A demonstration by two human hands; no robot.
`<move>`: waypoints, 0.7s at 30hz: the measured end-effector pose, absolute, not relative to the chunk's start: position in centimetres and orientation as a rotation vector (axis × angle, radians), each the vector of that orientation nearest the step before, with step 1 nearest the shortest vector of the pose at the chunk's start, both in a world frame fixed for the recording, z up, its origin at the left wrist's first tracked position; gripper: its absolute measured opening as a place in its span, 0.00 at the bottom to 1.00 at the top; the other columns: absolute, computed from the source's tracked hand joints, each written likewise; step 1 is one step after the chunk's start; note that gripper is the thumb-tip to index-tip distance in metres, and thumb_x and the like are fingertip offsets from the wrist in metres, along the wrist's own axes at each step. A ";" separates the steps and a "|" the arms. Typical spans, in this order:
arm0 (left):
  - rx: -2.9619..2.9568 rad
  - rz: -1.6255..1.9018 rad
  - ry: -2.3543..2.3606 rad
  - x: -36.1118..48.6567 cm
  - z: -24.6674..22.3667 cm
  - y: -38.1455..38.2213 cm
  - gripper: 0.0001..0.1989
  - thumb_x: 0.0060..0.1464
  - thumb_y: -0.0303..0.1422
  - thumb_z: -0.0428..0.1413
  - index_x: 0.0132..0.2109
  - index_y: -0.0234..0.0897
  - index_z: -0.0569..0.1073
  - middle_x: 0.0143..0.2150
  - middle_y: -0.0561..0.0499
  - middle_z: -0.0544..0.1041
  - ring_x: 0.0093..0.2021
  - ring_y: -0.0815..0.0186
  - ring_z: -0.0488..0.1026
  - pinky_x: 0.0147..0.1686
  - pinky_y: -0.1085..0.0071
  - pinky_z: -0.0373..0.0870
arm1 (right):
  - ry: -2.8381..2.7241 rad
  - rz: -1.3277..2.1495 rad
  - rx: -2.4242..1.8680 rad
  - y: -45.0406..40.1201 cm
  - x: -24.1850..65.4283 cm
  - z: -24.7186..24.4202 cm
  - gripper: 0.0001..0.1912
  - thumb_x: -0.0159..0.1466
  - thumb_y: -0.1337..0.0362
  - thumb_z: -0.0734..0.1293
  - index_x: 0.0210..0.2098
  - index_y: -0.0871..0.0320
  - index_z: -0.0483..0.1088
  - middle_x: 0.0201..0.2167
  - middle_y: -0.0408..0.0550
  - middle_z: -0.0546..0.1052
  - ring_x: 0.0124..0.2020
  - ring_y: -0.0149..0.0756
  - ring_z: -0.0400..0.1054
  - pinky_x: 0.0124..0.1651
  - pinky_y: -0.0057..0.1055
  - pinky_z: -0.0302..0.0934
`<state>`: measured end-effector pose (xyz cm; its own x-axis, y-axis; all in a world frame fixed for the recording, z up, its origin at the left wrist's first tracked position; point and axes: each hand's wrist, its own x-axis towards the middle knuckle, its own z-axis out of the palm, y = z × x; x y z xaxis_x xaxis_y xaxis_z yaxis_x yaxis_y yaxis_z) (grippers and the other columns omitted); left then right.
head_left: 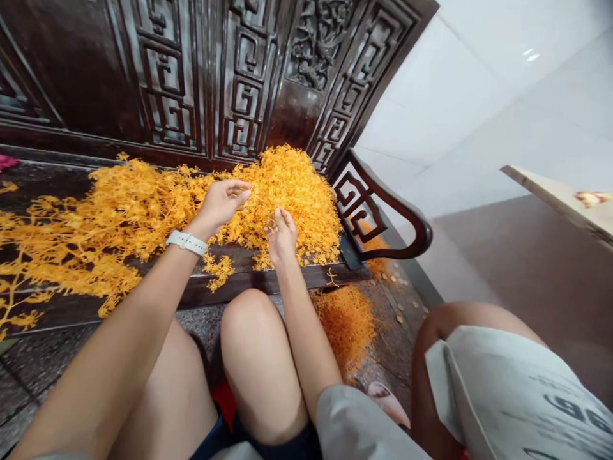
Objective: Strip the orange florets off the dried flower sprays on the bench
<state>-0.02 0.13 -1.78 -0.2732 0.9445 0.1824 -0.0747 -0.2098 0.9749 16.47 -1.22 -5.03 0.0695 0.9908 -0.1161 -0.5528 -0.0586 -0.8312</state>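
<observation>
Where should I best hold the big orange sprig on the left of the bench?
Probably at its single lower stem, near the bench's front edge, coming from the front and above with your left hand: the stem is bare there, while the upper twigs fan out into the pile.

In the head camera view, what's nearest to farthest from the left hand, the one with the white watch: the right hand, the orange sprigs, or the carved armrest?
1. The orange sprigs: directly under the left hand, on the bench.
2. The right hand: just to its right.
3. The carved wooden armrest: farther right, at the bench's end.
</observation>
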 end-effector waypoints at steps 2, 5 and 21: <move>1.155 1.568 1.188 -0.1 -1.9 0.0 0.15 0.46 0.37 0.73 0.41 0.36 0.83 0.34 0.46 0.81 0.34 0.64 0.75 0.34 0.68 0.76 | -0.704 1.373 -0.922 -0.7 17.1 -5.4 0.16 0.62 0.57 0.77 0.47 0.54 0.77 0.33 0.39 0.77 0.31 0.27 0.71 0.33 0.23 0.65; 1.203 1.532 1.141 0.2 -1.9 -0.4 0.17 0.48 0.39 0.72 0.44 0.37 0.85 0.33 0.47 0.80 0.32 0.65 0.74 0.33 0.69 0.74 | -0.862 1.195 -1.073 -0.1 17.7 -5.8 0.19 0.64 0.51 0.76 0.50 0.54 0.78 0.38 0.43 0.79 0.40 0.30 0.73 0.44 0.26 0.68; 1.402 1.511 1.046 2.2 -1.0 -1.5 0.12 0.53 0.36 0.68 0.42 0.35 0.82 0.38 0.45 0.83 0.38 0.63 0.78 0.40 0.65 0.76 | -1.170 1.180 -0.822 -2.8 17.4 -2.0 0.12 0.59 0.59 0.80 0.39 0.51 0.76 0.39 0.43 0.79 0.39 0.32 0.72 0.43 0.30 0.69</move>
